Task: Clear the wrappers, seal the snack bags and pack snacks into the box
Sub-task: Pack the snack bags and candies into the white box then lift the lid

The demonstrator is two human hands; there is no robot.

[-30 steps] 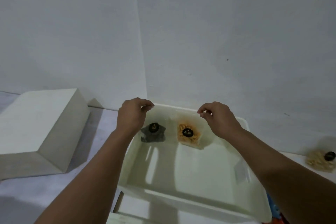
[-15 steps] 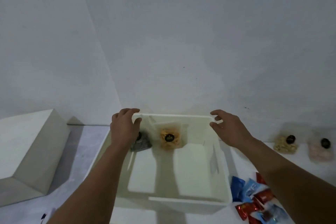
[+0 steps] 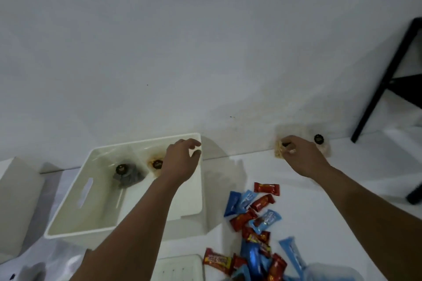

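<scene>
On the white tabletop [image 3: 303, 198] by the wall, left hand [image 3: 180, 162] loosely curled, empty, over white box [image 3: 201, 198] far corner, right hand [image 3: 301, 157] pinching pale snack bag [image 3: 279, 151], two bags inside box, red and blue wrapped snacks [image 3: 255, 219] heaped between arms.

L hand [image 3: 181, 162] over far-right corner of white box [image 3: 201, 189] w/ two snack bags [image 3: 127, 174] inside — R hand [image 3: 301, 157] pinching a pale bag [image 3: 279, 154] by wall; candies [image 3: 255, 214] piled between.

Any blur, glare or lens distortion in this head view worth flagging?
Head view: dim, flat lighting; motion blur softens the candy pile and right hand; wide-angle bend skews the white box; soft shadow right of it; no strong glare.
</scene>
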